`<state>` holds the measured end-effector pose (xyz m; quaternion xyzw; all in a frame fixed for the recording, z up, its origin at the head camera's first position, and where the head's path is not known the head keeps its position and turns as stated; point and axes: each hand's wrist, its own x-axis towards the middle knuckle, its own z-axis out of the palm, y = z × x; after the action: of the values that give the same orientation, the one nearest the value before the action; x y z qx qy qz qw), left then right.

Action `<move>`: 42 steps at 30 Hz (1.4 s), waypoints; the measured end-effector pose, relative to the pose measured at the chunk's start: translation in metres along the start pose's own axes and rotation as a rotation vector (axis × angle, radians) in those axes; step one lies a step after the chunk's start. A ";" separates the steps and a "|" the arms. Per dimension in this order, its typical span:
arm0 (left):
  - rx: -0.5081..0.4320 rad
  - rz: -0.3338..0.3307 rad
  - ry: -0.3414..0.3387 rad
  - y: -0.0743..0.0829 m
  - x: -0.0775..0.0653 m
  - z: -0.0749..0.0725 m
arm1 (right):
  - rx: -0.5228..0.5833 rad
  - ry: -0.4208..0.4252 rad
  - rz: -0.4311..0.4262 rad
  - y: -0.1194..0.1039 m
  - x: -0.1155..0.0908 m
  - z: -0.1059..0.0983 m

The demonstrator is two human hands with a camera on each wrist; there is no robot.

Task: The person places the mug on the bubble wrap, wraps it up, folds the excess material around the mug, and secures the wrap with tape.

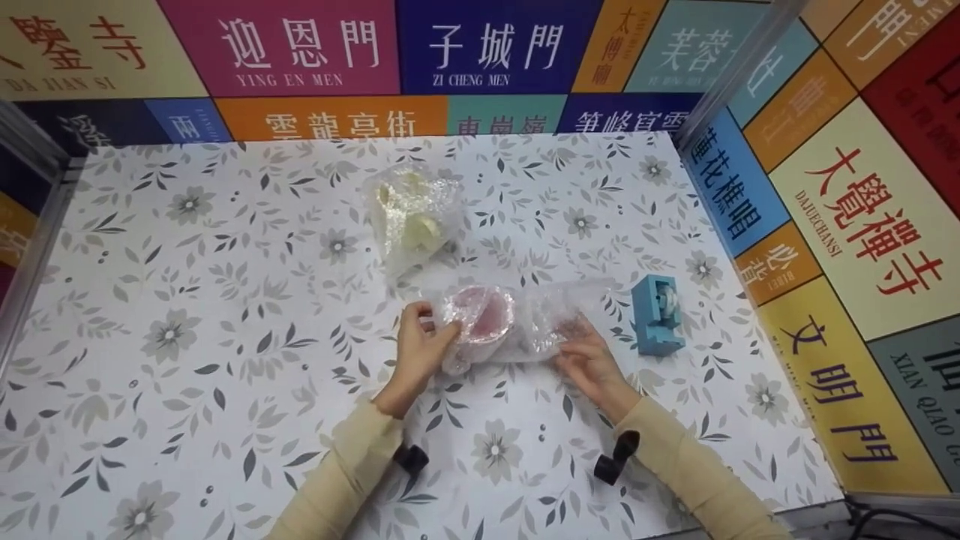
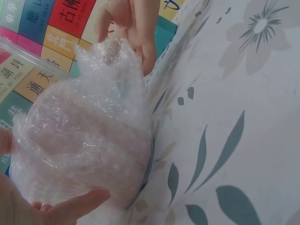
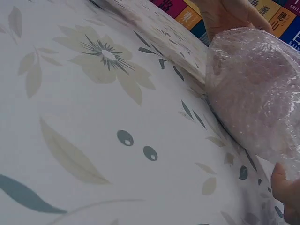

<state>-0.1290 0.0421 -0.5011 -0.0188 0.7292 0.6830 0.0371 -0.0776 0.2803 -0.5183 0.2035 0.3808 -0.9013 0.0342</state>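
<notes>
A pink cup-like object (image 1: 493, 315) lies inside clear bubble wrap (image 1: 546, 319) at the middle of the table. My left hand (image 1: 421, 346) grips its left side, thumb over the wrapped front and fingers behind. At the other end my right hand (image 1: 596, 364) pinches the loose, flattened part of the wrap, which stretches out to the right. In the left wrist view the pink shows only faintly through the crinkled plastic, with the left thumb (image 2: 82, 206) lying along it. The right wrist view has the wrapped bundle at its right edge.
A second bubble-wrapped bundle (image 1: 415, 221), pale yellow inside, lies farther back. To the right of my right hand stands a teal tape dispenser (image 1: 652, 330) with a roll in it. Printed panels (image 1: 495, 45) enclose the back and sides of the flower-patterned table (image 1: 247, 420).
</notes>
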 end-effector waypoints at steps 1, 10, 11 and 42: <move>0.003 0.002 0.003 0.000 -0.001 0.000 | 0.000 0.031 -0.012 0.003 0.001 0.001; 0.009 0.011 0.003 -0.005 0.000 0.003 | -0.103 0.194 -0.008 0.011 0.008 0.013; 0.020 0.014 0.003 -0.005 0.000 0.003 | -0.140 0.220 -0.010 0.010 0.008 0.014; 0.164 0.127 -0.040 -0.004 0.005 0.008 | -1.152 -0.034 -0.381 0.012 -0.017 0.030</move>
<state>-0.1333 0.0501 -0.5056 0.0443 0.7815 0.6222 0.0098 -0.0694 0.2497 -0.5008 0.0662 0.8365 -0.5437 -0.0172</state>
